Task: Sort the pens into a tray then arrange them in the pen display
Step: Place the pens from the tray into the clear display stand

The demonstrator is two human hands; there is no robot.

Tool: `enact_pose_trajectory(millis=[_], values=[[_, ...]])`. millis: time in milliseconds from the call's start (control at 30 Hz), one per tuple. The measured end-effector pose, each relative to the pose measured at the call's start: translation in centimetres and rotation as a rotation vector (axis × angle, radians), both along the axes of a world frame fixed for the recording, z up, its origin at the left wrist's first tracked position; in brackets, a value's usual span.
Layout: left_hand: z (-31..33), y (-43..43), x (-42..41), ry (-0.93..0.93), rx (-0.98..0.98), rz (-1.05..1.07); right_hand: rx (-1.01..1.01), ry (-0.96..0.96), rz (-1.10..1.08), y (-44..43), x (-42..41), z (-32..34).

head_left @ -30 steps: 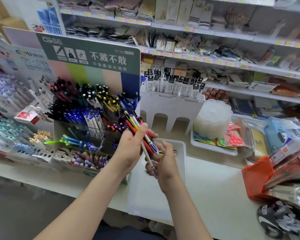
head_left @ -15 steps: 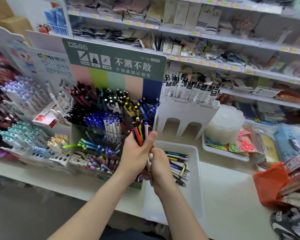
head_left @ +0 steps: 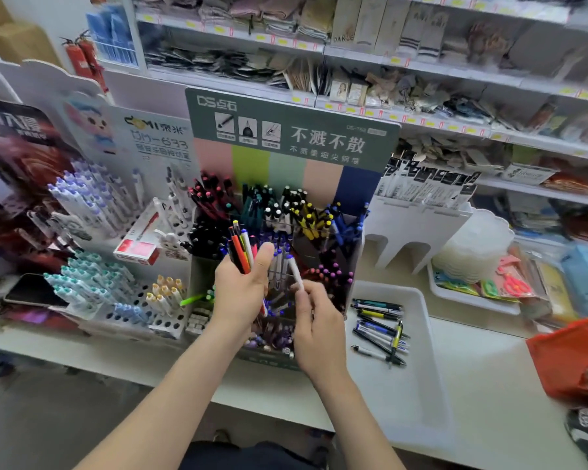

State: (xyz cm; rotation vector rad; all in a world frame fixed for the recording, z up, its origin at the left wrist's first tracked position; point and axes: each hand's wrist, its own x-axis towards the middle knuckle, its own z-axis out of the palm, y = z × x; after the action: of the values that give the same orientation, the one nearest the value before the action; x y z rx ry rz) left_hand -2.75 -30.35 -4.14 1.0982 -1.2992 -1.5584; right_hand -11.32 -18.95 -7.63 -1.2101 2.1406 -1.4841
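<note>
My left hand [head_left: 240, 293] grips a bundle of pens [head_left: 241, 247], orange, yellow, white and dark, upright in front of the pen display [head_left: 286, 212]. My right hand [head_left: 316, 320] pinches a single white pen [head_left: 295, 271] with a blue tip, tilted up toward the display's white and blue pen compartment. The display has a green header and several compartments of colour-sorted pens. The white tray [head_left: 418, 395] lies on the counter to the right. Several loose pens [head_left: 381, 329] rest at its far end.
A second pen stand [head_left: 92, 212] with white and teal pens and a perforated base stands left of the display. Right of the tray sit an orange bin [head_left: 564, 357], a stack of clear lids [head_left: 472, 249] and a white holder [head_left: 414, 228]. Stocked shelves fill the back.
The view has shifted left, so display and tray sit further right. My right hand has drawn one white pen out of the bundle and raised it toward the display.
</note>
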Motion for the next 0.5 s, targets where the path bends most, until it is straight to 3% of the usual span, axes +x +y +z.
enact_pose_trajectory(millis=[133, 333, 400, 500], values=[[-1.3, -2.4, 2.3, 0.004, 0.123, -0.098, -0.051, -0.078, -0.167, -1.8, 0.5, -1.4], [-1.7, -3.7, 4.5, 0.023, 0.212, -0.258, -0.029, -0.079, -0.163, -3.3, 2.0, -2.1], [-1.5, -3.9, 4.9, 0.019, 0.24, -0.306, 0.059, -0.023, -0.133, -3.8, 2.4, -3.5], [-1.3, -4.0, 5.3, 0.011, 0.265, -0.359, 0.188, 0.251, -0.173, -4.6, 3.1, -4.8]])
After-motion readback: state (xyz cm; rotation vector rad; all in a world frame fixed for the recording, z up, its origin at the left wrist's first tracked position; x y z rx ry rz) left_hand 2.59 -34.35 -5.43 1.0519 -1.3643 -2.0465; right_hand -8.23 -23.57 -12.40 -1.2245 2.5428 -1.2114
